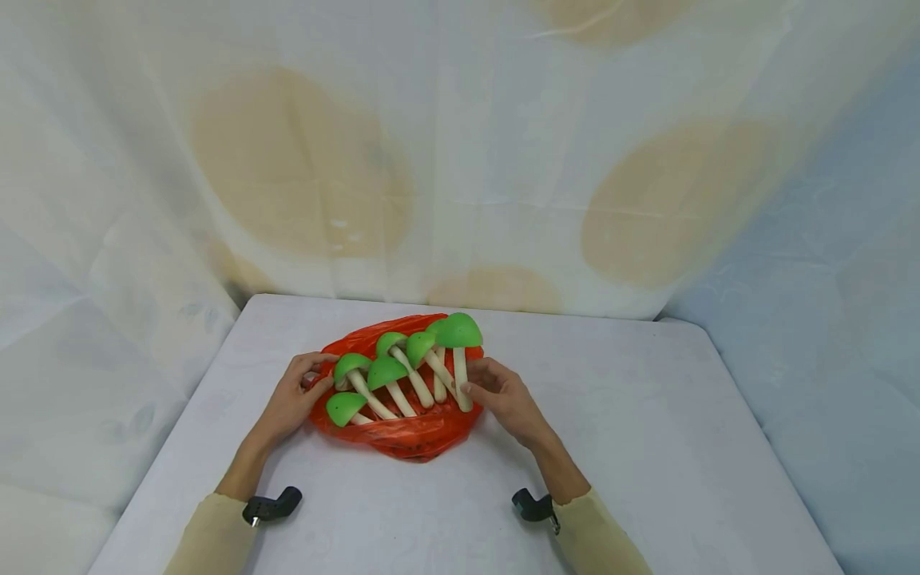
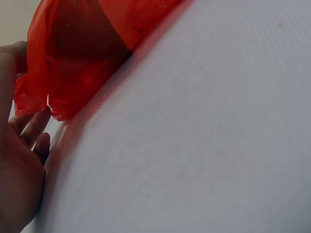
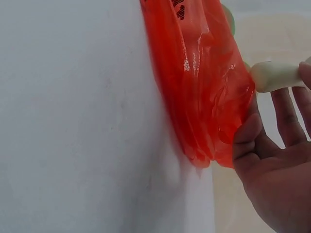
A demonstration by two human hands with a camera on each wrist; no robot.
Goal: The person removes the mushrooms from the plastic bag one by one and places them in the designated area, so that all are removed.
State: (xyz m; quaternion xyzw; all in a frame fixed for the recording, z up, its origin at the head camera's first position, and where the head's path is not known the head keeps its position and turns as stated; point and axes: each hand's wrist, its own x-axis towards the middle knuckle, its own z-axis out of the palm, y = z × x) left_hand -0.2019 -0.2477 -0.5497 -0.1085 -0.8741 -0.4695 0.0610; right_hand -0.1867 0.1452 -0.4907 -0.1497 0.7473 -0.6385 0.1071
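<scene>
A red plastic bag (image 1: 420, 439) lies spread on the table with its mouth open upward. Several toy mushrooms (image 1: 388, 370) with green caps and pale stems sit side by side in it, mostly caps toward the back. At the bag's left edge, my left hand (image 1: 291, 395) holds the plastic between thumb and fingers; some of its fingers are hidden behind the bag. On the right side, my right hand (image 1: 512, 397) pinches the stem of the rightmost mushroom (image 1: 460, 331). The right wrist view shows that pale stem (image 3: 277, 76) between thumb and fingers, beside the bag's edge.
A white cloth covers the table (image 1: 618, 447). Pale curtains (image 1: 496, 160) with tan spots hang behind it and along both sides. Each wrist carries a black device, one on the left (image 1: 271, 506) and one on the right (image 1: 533, 506).
</scene>
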